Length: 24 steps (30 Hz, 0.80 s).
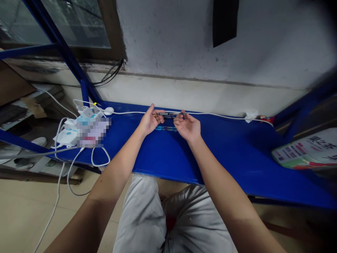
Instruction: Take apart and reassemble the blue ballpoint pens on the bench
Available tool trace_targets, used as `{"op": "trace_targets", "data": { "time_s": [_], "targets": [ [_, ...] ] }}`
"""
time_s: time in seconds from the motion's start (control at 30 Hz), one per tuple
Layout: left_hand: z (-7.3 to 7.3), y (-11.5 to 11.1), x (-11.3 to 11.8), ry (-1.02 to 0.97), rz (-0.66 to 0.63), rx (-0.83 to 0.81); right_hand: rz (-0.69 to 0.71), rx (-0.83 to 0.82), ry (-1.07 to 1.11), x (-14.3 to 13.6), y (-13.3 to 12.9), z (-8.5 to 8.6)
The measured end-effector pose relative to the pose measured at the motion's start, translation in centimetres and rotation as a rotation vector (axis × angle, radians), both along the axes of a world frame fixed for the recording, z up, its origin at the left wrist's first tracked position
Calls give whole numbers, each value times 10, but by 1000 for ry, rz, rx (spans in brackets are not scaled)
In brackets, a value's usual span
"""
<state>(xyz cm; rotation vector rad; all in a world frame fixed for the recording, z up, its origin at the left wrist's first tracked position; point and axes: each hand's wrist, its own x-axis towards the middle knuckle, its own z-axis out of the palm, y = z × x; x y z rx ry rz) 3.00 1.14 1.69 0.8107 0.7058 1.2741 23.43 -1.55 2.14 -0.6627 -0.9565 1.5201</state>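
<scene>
My left hand (149, 123) and my right hand (187, 127) are raised close together over the blue table (168, 154). Thin dark pens (170, 114) span the gap between them, gripped at the left end by my left fingers and at the right end by my right fingers. Their exact number is too small to make out. Just below the fingers, light-blue see-through pens (166, 129) lie side by side on the tabletop, their right ends close to my right fingertips.
A white power strip (67, 135) with plugs and cables stands at the left, beside a pixelated flat item (94, 133). A white cable (218, 116) runs along the wall. At right are a red packet (265, 118) and a large printed package (305, 151). Blue frame posts (65, 58) rise at the left.
</scene>
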Motion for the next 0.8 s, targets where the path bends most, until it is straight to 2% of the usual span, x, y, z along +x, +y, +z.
{"op": "trace_targets", "data": {
  "time_s": [0.37, 0.8],
  "targets": [
    [-4, 3, -2, -5, -9, 4, -28, -62, 30, -4, -2, 4],
    [-7, 2, 0, 22, -35, -24, -16, -16, -30, 3, 4, -1]
  ]
}}
